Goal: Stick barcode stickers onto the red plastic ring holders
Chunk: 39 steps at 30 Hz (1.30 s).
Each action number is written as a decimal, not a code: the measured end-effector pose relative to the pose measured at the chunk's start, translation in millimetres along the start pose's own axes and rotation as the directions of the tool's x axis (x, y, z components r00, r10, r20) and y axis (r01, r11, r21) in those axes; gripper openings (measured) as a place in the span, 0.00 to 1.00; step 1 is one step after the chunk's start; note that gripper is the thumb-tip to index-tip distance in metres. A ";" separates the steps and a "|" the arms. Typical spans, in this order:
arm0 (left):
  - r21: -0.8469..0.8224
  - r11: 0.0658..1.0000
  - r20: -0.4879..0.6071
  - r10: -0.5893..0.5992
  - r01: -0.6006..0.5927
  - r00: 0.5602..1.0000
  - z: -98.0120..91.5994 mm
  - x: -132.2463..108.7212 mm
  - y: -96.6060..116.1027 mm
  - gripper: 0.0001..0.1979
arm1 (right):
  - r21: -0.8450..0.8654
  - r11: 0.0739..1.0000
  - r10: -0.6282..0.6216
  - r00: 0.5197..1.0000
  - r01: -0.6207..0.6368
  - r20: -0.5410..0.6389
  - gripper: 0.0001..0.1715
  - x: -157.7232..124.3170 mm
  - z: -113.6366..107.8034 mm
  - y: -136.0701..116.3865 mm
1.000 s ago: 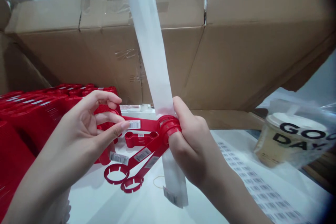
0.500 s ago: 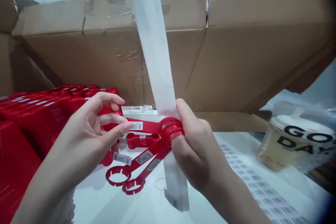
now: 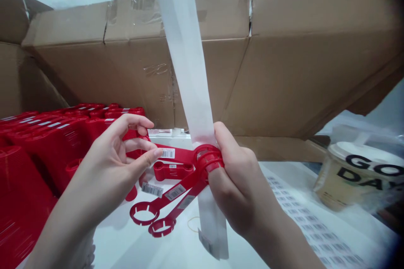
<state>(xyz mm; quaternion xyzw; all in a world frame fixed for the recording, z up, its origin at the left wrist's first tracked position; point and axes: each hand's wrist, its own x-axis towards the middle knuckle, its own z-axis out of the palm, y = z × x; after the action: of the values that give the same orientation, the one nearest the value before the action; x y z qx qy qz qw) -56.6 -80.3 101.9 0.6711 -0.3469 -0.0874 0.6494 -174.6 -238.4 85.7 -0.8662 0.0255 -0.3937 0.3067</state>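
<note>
Red ring-ended plastic piece (image 3: pixel 179 155), its ring pinched by the right hand's fingers (image 3: pixel 222 138) around a white film strip (image 3: pixel 189 80); the left hand's fingers (image 3: pixel 140 145) spread just beside its arm. Threading in hand; a steady pinch needed next.

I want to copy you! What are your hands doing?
Left hand: half open, fingers at the red strip; can't tell if holding.
Right hand: closed, holding the red ring and white strip.

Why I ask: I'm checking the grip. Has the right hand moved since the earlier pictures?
No: against the cardboard box behind it, the right hand sits in the same place; both shifted together in the view.
</note>
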 end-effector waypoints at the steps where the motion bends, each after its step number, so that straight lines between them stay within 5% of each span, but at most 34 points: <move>1: -0.006 1.000 0.013 -0.009 0.009 1.000 0.1 0.1 -0.3 0.24 | 0.004 1.000 -0.002 1.000 0.002 0.001 0.13 -0.2 0.0 0.0; 13: 0.047 0.998 -0.027 0.040 -0.039 0.999 3.9 -2.5 0.9 0.20 | 0.027 0.997 -0.074 0.997 0.075 -0.029 0.10 0.3 2.6 -2.6; 18: 0.164 0.986 -0.090 0.012 0.003 0.996 12.0 -1.5 -10.0 0.18 | 0.083 0.983 -0.167 0.985 0.164 0.033 0.18 -3.7 8.0 0.6; 22: 0.467 0.882 -0.147 0.157 -0.072 0.977 6.6 8.4 -19.4 0.21 | -0.017 0.988 -0.151 0.988 0.151 0.024 0.17 -3.1 9.9 4.1; 27: 0.750 0.650 -0.199 0.400 -0.124 0.895 -0.6 11.8 -17.8 0.30 | -0.009 0.999 0.030 0.999 -0.030 -0.033 0.09 2.1 7.9 7.7; 29: 0.729 0.670 -0.179 0.384 -0.139 0.906 3.4 8.6 -13.8 0.31 | 0.024 0.997 0.073 0.996 -0.072 -0.051 0.09 2.8 7.7 8.9; 33: 0.487 0.870 -0.070 0.121 -0.072 0.990 17.1 5.9 -5.4 0.31 | 0.101 0.995 0.034 0.995 -0.024 -0.093 0.10 0.5 9.3 7.3; 36: 0.287 0.958 -0.001 -0.030 0.029 1.000 20.2 11.7 -6.5 0.29 | 0.125 0.992 0.026 0.990 -0.009 -0.139 0.10 -1.3 10.3 2.9; 39: 0.178 0.984 0.075 -0.038 0.024 0.996 14.1 20.2 -14.5 0.25 | 0.141 0.990 0.053 0.984 -0.029 -0.172 0.08 0.0 9.2 1.3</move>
<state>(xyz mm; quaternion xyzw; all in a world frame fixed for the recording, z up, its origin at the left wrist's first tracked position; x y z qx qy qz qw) -44.5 -104.7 93.2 0.7276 -0.3679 -0.0923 0.5716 -167.9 -234.8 80.4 -0.8041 0.0430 -0.4630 0.3705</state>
